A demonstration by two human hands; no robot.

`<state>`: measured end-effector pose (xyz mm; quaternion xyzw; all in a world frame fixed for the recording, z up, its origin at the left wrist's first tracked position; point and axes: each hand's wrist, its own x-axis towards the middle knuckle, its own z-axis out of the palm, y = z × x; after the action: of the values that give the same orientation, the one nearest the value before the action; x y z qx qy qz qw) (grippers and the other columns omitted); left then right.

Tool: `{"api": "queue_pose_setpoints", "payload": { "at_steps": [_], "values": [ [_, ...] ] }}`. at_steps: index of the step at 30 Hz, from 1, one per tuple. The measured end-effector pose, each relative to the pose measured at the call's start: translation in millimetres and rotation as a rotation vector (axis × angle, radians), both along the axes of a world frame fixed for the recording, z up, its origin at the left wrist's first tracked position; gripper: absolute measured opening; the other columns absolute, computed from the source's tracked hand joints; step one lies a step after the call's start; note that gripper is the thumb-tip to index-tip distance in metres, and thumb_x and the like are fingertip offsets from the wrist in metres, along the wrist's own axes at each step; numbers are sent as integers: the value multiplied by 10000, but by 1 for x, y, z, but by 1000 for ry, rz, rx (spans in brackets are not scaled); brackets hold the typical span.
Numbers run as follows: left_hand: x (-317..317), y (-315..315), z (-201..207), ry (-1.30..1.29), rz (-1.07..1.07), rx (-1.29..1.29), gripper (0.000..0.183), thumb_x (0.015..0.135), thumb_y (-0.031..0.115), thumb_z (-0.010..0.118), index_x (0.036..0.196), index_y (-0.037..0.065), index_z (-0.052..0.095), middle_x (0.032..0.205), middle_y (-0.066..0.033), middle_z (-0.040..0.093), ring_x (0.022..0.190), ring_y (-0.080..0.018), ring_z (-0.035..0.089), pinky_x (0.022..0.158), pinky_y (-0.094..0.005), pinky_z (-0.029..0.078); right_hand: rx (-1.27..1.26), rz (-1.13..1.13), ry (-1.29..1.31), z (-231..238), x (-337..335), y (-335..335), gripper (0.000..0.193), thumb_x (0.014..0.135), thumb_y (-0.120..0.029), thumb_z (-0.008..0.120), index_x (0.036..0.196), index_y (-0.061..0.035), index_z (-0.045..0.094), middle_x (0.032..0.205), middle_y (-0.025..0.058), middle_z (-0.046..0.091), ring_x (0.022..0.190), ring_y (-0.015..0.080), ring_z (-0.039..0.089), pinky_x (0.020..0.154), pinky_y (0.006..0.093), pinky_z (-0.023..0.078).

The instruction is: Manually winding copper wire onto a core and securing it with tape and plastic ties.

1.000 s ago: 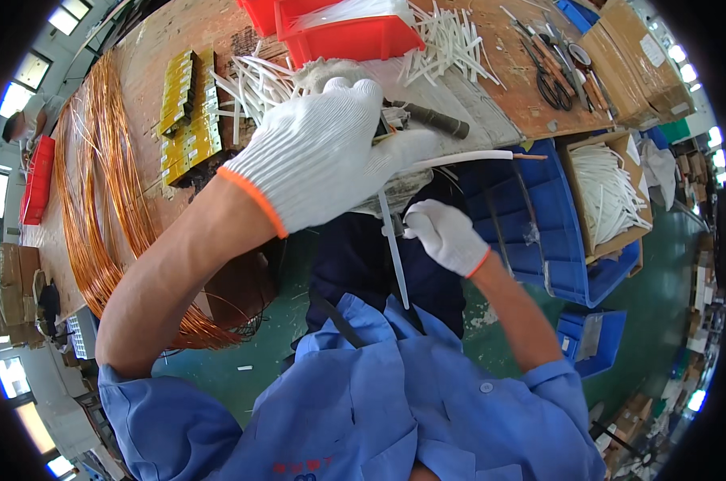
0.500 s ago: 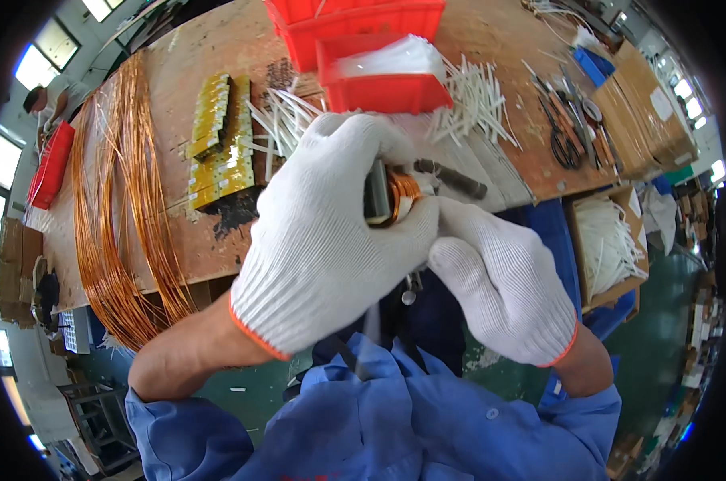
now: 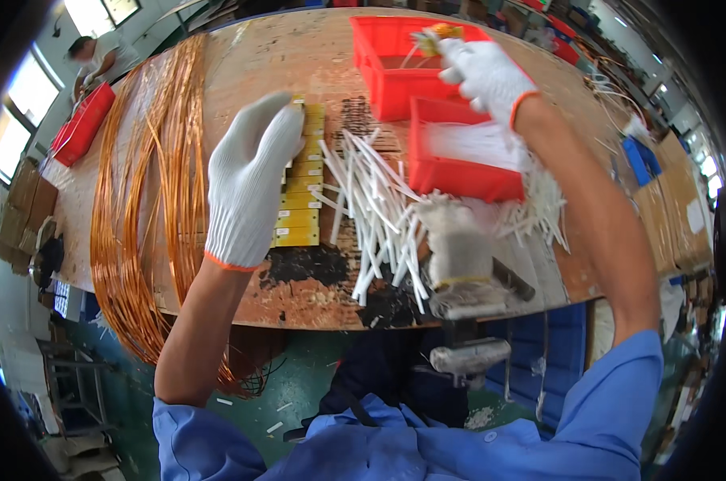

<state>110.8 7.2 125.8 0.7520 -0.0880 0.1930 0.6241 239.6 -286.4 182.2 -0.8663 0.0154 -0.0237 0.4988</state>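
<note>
My right hand (image 3: 489, 78), in a white knit glove, is stretched over the far red bin. Its fingers are closed on a wire coil (image 3: 441, 34) with orange-yellow winding and pale leads, slightly blurred. My left hand (image 3: 251, 172), gloved too, lies over the left side of a row of yellow-taped blocks (image 3: 303, 216). Its fingers and thumb curve around a yellow-taped block there, most of which the glove hides. White sleeving tubes (image 3: 379, 220) lie loose to the right of that row.
The far red bin (image 3: 391, 96) stands behind a nearer red bin (image 3: 467, 178) of white strips. A long copper wire bundle (image 3: 151, 192) hangs over the table edge at left. A clamp-like fixture (image 3: 459, 248) with a cloth-wrapped top stands at the front edge. A cardboard box (image 3: 675, 204) is at right.
Both hands have parted from in front of me. The right has carried the coil up and away to the far red bin; the left has let go and moved to the yellow-taped blocks.
</note>
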Motion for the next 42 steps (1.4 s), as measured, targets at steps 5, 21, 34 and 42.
{"api": "queue_pose_setpoints", "payload": {
  "at_steps": [5,21,34,42],
  "values": [
    [-28,67,-65,168,202,510,465,1061,108,680,1513,11,628,1462,-193,652,1379,-279,636,1183,-429,513,-1145,81,-260,-39,170,-118,362,1075,-305,581,1154,-12,780,1124,315,761,1056,501,741,936,574,585],
    [48,76,-97,-169,17,1402,718,874,-43,672,1569,81,545,1396,-169,629,1288,-401,590,1090,-504,545,-1090,308,-782,-49,0,-114,173,980,-194,751,1098,-89,823,1123,129,810,1044,349,757,895,494,592],
    [-78,-45,-28,663,-488,-273,425,1018,103,650,1403,-73,628,891,-112,709,743,-217,728,654,-341,617,602,386,489,-169,-432,8,446,1077,-123,730,1491,19,648,1343,135,764,1130,225,782,1014,380,624],
    [-137,-106,-8,721,-600,-395,469,1090,129,589,1508,-80,550,949,-144,756,1015,-329,806,752,-406,680,1028,-410,73,-189,-442,-15,516,1050,16,575,1555,82,495,1245,191,735,898,192,731,855,351,612]
  ]
}}
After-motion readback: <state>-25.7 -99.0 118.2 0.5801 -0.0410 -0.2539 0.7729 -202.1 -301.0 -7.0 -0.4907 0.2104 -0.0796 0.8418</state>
